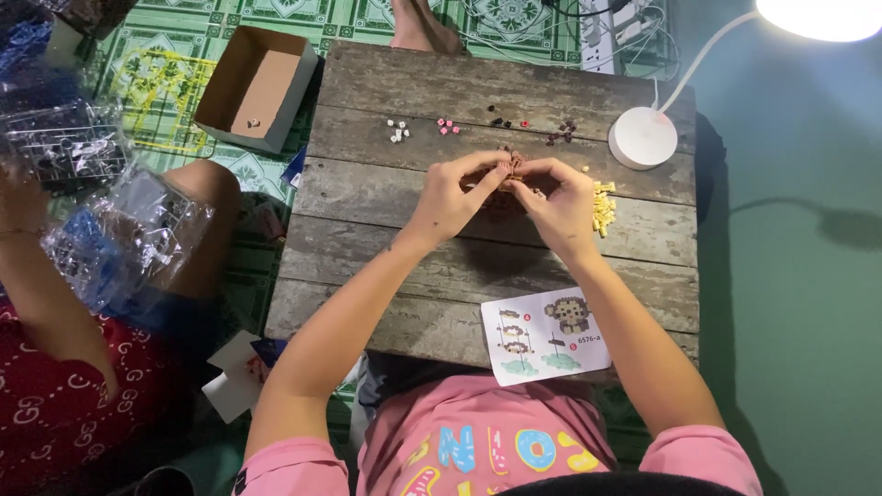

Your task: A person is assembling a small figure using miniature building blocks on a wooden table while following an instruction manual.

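Note:
My left hand (457,195) and my right hand (557,200) meet over the middle of a small weathered wooden table (386,257). Between their fingertips they pinch a small brown brick build (511,171), mostly hidden by the fingers. Small piles of tiny bricks lie on the table: white (398,129), pink (448,127), dark ones (502,119), maroon (561,133) and a yellow heap (603,208) just right of my right hand. A printed instruction sheet (544,334) with a monkey picture lies at the near edge.
A white lamp base (643,138) stands at the table's far right corner, its stem curving up to a lit head (818,16). An open cardboard box (256,87) sits on the patterned floor at left. Another person in red (55,386) sits at left with clear plastic bags (119,239).

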